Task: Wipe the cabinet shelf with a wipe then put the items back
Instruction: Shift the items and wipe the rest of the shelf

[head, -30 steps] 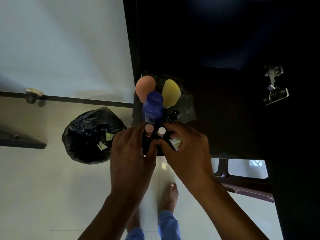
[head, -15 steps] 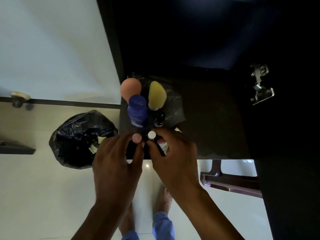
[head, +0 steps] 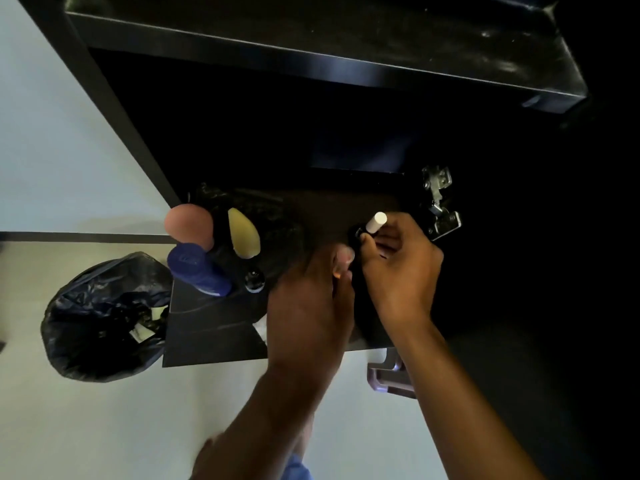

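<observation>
Dark shelf, dim light. Both hands over its right part. Right hand closed on a small dark bottle with a white cap, near the hinge. Left hand curled just beside it; grip unclear, something pinkish at its fingertips. At the shelf's left: pink sponge, yellow sponge, blue bottle, small dark bottle. Black bin bag on the floor, left.

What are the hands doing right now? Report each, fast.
Left hand: closed on something dark; cannot tell what.
Right hand: closed on a white-capped bottle.
</observation>
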The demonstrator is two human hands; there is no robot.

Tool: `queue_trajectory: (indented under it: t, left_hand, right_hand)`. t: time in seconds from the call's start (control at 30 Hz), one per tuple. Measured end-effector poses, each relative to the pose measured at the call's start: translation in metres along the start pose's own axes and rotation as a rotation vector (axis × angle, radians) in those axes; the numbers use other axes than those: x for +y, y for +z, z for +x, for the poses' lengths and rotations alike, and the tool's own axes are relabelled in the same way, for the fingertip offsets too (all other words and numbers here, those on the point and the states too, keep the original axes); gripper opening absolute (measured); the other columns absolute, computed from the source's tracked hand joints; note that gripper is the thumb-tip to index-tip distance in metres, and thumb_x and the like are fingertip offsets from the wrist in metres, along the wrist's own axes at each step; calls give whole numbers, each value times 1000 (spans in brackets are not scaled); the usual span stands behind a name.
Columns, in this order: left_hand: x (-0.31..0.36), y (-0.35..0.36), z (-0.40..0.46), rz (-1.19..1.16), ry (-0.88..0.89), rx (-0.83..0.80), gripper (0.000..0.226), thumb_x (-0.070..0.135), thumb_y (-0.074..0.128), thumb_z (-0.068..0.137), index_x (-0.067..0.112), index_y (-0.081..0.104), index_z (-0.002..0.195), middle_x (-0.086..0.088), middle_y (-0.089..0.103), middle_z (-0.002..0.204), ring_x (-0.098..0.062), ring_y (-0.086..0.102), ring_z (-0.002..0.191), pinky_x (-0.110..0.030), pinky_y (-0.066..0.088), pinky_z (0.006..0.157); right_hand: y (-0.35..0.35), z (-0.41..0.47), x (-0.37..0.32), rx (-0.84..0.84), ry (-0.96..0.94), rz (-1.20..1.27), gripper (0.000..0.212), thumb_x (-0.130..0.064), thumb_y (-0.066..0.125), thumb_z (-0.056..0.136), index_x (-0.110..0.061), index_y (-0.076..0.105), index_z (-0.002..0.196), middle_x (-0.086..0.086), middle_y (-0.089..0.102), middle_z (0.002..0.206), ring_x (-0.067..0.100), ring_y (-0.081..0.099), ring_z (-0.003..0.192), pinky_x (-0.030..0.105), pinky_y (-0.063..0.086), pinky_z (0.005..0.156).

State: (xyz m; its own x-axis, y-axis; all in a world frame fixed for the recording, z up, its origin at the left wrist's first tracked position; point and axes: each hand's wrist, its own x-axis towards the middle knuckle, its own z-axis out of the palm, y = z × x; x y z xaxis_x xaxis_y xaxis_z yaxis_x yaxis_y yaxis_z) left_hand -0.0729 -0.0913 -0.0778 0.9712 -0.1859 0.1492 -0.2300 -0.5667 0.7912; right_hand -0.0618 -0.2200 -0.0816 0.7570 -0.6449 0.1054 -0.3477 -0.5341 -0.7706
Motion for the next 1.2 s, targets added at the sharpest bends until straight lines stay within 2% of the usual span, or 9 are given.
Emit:
queue_trajectory:
  t: [0.13,0.27,0.77,0.83,0.93,1.0,1.03,1.1,1.2]
  left_hand:
    - [-3,28,52,7,-54,27,12,23,63,96,26,66,107,4,74,93,-18,73,84,-40,58,75]
    - [-5,51,87,87,-10,28,19,23,63,97,20,67,115,-4,73,101,-28,71,94,-43,55,80]
    - [-18,90,119,143,-15,-60,27,27,58,98,13,63,120,-10,70,114,-29,67,109,-43,52,95]
    - [-13,84,114,127,-48,-57,32,25,58,98,9,61,125,-13,69,119,-31,65,113,-43,51,98]
    - [10,63,99,93,-165,-71,47,20,52,95,10,50,141,-16,61,134,-34,58,123,-38,42,103]
    - [26,45,80,58,-188,-86,63,31,42,91,13,43,152,-12,57,144,-31,55,129,-34,36,107]
    - [29,36,69,27,-148,-62,63,31,38,90,14,46,150,-10,60,141,-28,58,127,-34,39,107]
    - [28,22,48,-56,-52,-15,50,17,46,91,13,60,139,-7,71,126,-23,69,114,-36,53,99]
    - [11,1,10,-158,48,8,32,5,59,96,11,70,125,-3,77,109,-14,74,97,-34,61,85]
  right_hand:
    - [12,29,5,32,3,-23,20,-12,76,86,-18,68,103,-8,71,89,2,70,83,32,63,75]
    - [20,50,13,69,-38,-53,21,-11,74,88,-15,67,107,-5,71,90,4,70,82,32,63,75]
    - [29,64,36,117,-90,-129,28,-15,70,92,-16,59,118,-2,70,98,12,71,88,36,62,75]
    - [28,62,34,99,-66,-129,37,-17,71,92,-18,57,125,-2,71,103,12,71,93,35,62,80]
    - [23,44,27,74,-10,-137,56,-19,71,93,-19,47,144,2,66,128,14,65,117,33,56,98]
    - [16,18,20,71,-1,-57,59,-13,66,95,-17,44,150,2,58,142,13,56,130,29,49,107]
    - [11,3,18,80,-18,-26,57,-11,65,95,-15,46,148,2,56,143,13,54,131,25,46,109]
    - [5,-25,13,88,-56,19,49,-14,64,94,-13,54,142,1,60,138,15,57,127,26,46,106]
    - [6,-55,4,46,20,211,50,-38,54,90,-11,64,131,3,67,124,18,64,116,35,52,99]
